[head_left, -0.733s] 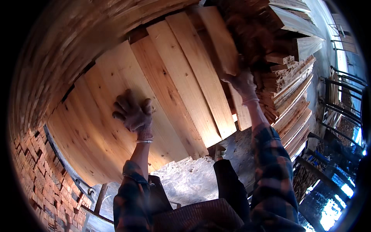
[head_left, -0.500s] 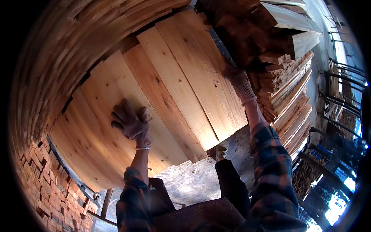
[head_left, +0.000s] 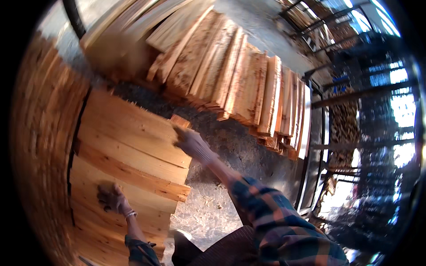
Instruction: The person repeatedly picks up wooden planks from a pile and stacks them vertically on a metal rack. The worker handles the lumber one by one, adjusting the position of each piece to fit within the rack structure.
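Left hand (head_left: 114, 200) rested unclenched on boards (head_left: 128, 126); right hand (head_left: 194, 145) reached their edge, grip indeterminable. Even pressure probably best kept them flush.

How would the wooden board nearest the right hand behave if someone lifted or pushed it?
The board nearest the right hand would probably stay fairly stiff, since it looks like solid sawn wood. It seems unlikely to roll, being broad and lying flat. Pushed sideways, it might catch on the next board, which lies close alongside.
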A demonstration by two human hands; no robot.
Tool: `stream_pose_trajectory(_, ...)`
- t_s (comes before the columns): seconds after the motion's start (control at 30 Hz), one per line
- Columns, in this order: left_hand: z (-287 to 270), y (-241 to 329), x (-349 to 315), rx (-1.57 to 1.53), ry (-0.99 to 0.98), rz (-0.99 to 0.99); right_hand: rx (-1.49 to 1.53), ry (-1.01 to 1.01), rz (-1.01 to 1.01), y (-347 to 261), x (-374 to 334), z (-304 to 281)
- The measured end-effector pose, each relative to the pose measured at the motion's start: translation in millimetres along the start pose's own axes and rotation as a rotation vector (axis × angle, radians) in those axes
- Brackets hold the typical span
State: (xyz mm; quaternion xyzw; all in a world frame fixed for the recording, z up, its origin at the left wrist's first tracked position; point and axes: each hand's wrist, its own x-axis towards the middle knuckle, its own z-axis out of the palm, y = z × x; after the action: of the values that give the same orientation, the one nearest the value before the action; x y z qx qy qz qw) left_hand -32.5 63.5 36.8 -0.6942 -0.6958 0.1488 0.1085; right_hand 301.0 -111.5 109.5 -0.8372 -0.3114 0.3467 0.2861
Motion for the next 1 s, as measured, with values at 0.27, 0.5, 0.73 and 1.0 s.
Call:
stream_pose_trajectory(0.27, -52.5, 12.6, -64.4, -1.301, -0.537, 0.627, 0.476, 0.185, 0.520, 234.3, -304.2, -34.0)
stream_pose_trajectory(0.5, -140.6, 198.9, -328.9, -1.339, -1.039, 0.727, 1.315, 0.644, 0.847, 297.0, -331.9, -149.5)
stream_pose_trajectory(0.73, -189.1, 402.9, -418.2, -1.072, -0.697, 0.820, 1.086, 0.459, 0.689, 331.2, -259.7, -192.4)
stream_pose_trajectory(1.0, -226.5, 477.8, -456.6, -0.632, -0.372, 0.907, 0.452, 0.588, 0.683, 320.8, -152.5, -164.2)
